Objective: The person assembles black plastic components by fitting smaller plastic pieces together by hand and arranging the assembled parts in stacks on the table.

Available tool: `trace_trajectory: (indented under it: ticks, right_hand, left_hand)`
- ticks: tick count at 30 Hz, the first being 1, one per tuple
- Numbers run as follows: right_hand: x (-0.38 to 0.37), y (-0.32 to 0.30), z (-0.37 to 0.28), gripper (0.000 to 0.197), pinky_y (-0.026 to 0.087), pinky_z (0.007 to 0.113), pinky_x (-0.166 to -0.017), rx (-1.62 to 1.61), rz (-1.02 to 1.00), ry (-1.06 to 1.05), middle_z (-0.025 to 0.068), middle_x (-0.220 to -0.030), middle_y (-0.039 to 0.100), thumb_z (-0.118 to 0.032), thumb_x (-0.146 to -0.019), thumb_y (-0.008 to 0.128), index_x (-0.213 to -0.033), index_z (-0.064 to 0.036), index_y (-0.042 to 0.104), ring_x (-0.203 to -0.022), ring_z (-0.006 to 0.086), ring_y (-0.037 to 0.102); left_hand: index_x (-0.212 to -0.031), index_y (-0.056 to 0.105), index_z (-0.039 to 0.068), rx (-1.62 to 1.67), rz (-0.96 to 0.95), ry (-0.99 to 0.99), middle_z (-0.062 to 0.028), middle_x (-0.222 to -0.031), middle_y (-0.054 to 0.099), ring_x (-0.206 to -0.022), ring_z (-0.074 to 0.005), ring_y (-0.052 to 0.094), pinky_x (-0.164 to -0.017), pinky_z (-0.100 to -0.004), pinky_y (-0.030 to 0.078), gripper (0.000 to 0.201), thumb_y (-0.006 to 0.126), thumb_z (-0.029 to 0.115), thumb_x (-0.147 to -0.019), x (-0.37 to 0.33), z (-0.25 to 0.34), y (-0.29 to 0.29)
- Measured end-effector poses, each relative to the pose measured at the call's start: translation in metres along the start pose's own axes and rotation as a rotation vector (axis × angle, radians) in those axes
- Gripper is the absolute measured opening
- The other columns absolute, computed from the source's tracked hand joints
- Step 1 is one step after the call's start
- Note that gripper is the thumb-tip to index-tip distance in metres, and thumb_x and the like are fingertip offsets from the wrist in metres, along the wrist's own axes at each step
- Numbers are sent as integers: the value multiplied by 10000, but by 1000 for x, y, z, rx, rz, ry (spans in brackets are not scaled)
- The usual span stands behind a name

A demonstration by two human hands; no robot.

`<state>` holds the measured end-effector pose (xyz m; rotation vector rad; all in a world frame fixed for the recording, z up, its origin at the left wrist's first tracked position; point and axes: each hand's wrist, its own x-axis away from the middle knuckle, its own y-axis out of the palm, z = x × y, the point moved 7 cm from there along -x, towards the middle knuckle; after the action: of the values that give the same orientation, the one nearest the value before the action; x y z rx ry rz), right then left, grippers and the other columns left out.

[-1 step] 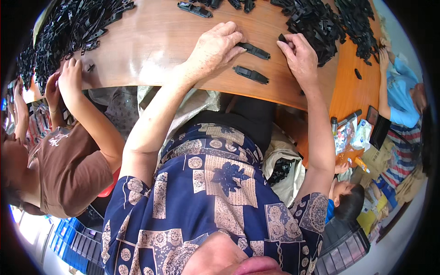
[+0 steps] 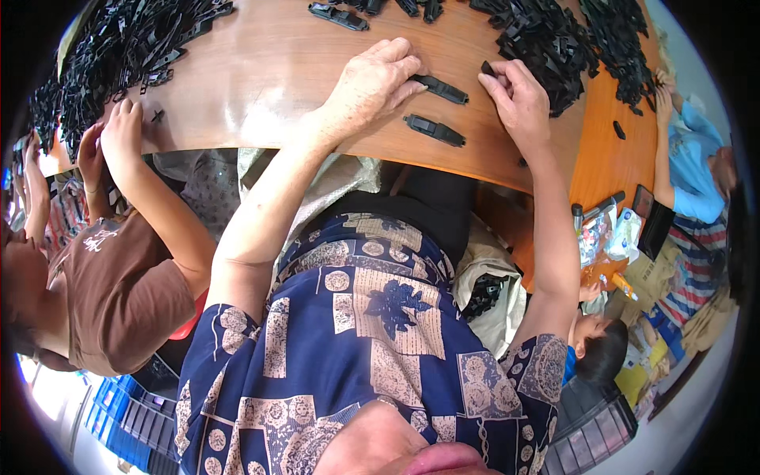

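Observation:
Over the wooden tabletop (image 2: 261,103), my left hand (image 2: 372,83) pinches one end of a long black plastic part (image 2: 445,89) between thumb and fingers. A similar black part (image 2: 434,131) lies nearer the table edge, untouched. To the right, the closed fingertips of my right hand (image 2: 518,95) hold a small black plastic piece (image 2: 488,69), mostly hidden by the thumb and fingers. This piece is apart from the part in my left hand. Another long black part (image 2: 338,16) lies beyond my left hand.
Heaps of black plastic parts lie at the far left (image 2: 131,63) and far right (image 2: 542,51). A co-worker in a brown shirt (image 2: 127,293) works on my left, and one in blue (image 2: 693,166) on the right. A sack (image 2: 495,265) with black parts stands beneath the table edge.

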<state>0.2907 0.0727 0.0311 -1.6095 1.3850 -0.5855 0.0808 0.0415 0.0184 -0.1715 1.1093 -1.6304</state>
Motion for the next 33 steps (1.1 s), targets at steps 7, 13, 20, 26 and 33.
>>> trace_trajectory:
  ticks: [7,13,20,26,33]
  right_hand:
    - [15,2,-51,191,504,435,-603,78,-226,-338,99,-801,665,-208,-873,727,-904,-84,585,-744,321,668]
    - [15,7,-49,218,499,467,-613,17,-210,-267,124,-767,652,-204,-886,712,-881,-69,541,-728,348,662]
    - [4,29,-50,224,509,460,-646,-20,-273,-218,134,-807,658,-293,-917,686,-943,-82,615,-782,363,669]
    - [-38,-20,-15,231,571,424,-741,493,55,-197,96,-971,680,-322,-945,654,-957,-92,667,-884,315,690]
    - [-37,2,7,234,546,439,-767,392,-53,-145,91,-974,652,-299,-934,671,-991,-72,654,-930,322,678]
  left_hand:
    - [-994,688,45,75,13,14,-86,-1000,632,-963,-301,630,-835,-405,527,222,759,157,-815,2,-3,-2]
    - [-976,685,39,93,-51,13,-90,-957,601,-952,-311,597,-836,-411,518,180,732,118,-822,-3,-1,0]
    - [-987,690,62,48,-12,39,-62,-971,634,-933,-304,605,-817,-404,519,209,751,159,-812,1,-7,4]
    - [-1129,659,91,-66,67,-19,-133,-1029,600,-978,-352,600,-854,-434,519,283,719,161,-861,21,1,-12]
    - [-1180,650,142,-429,316,-254,-119,-1076,597,-1014,-338,590,-873,-444,505,354,666,77,-832,15,-83,-63]
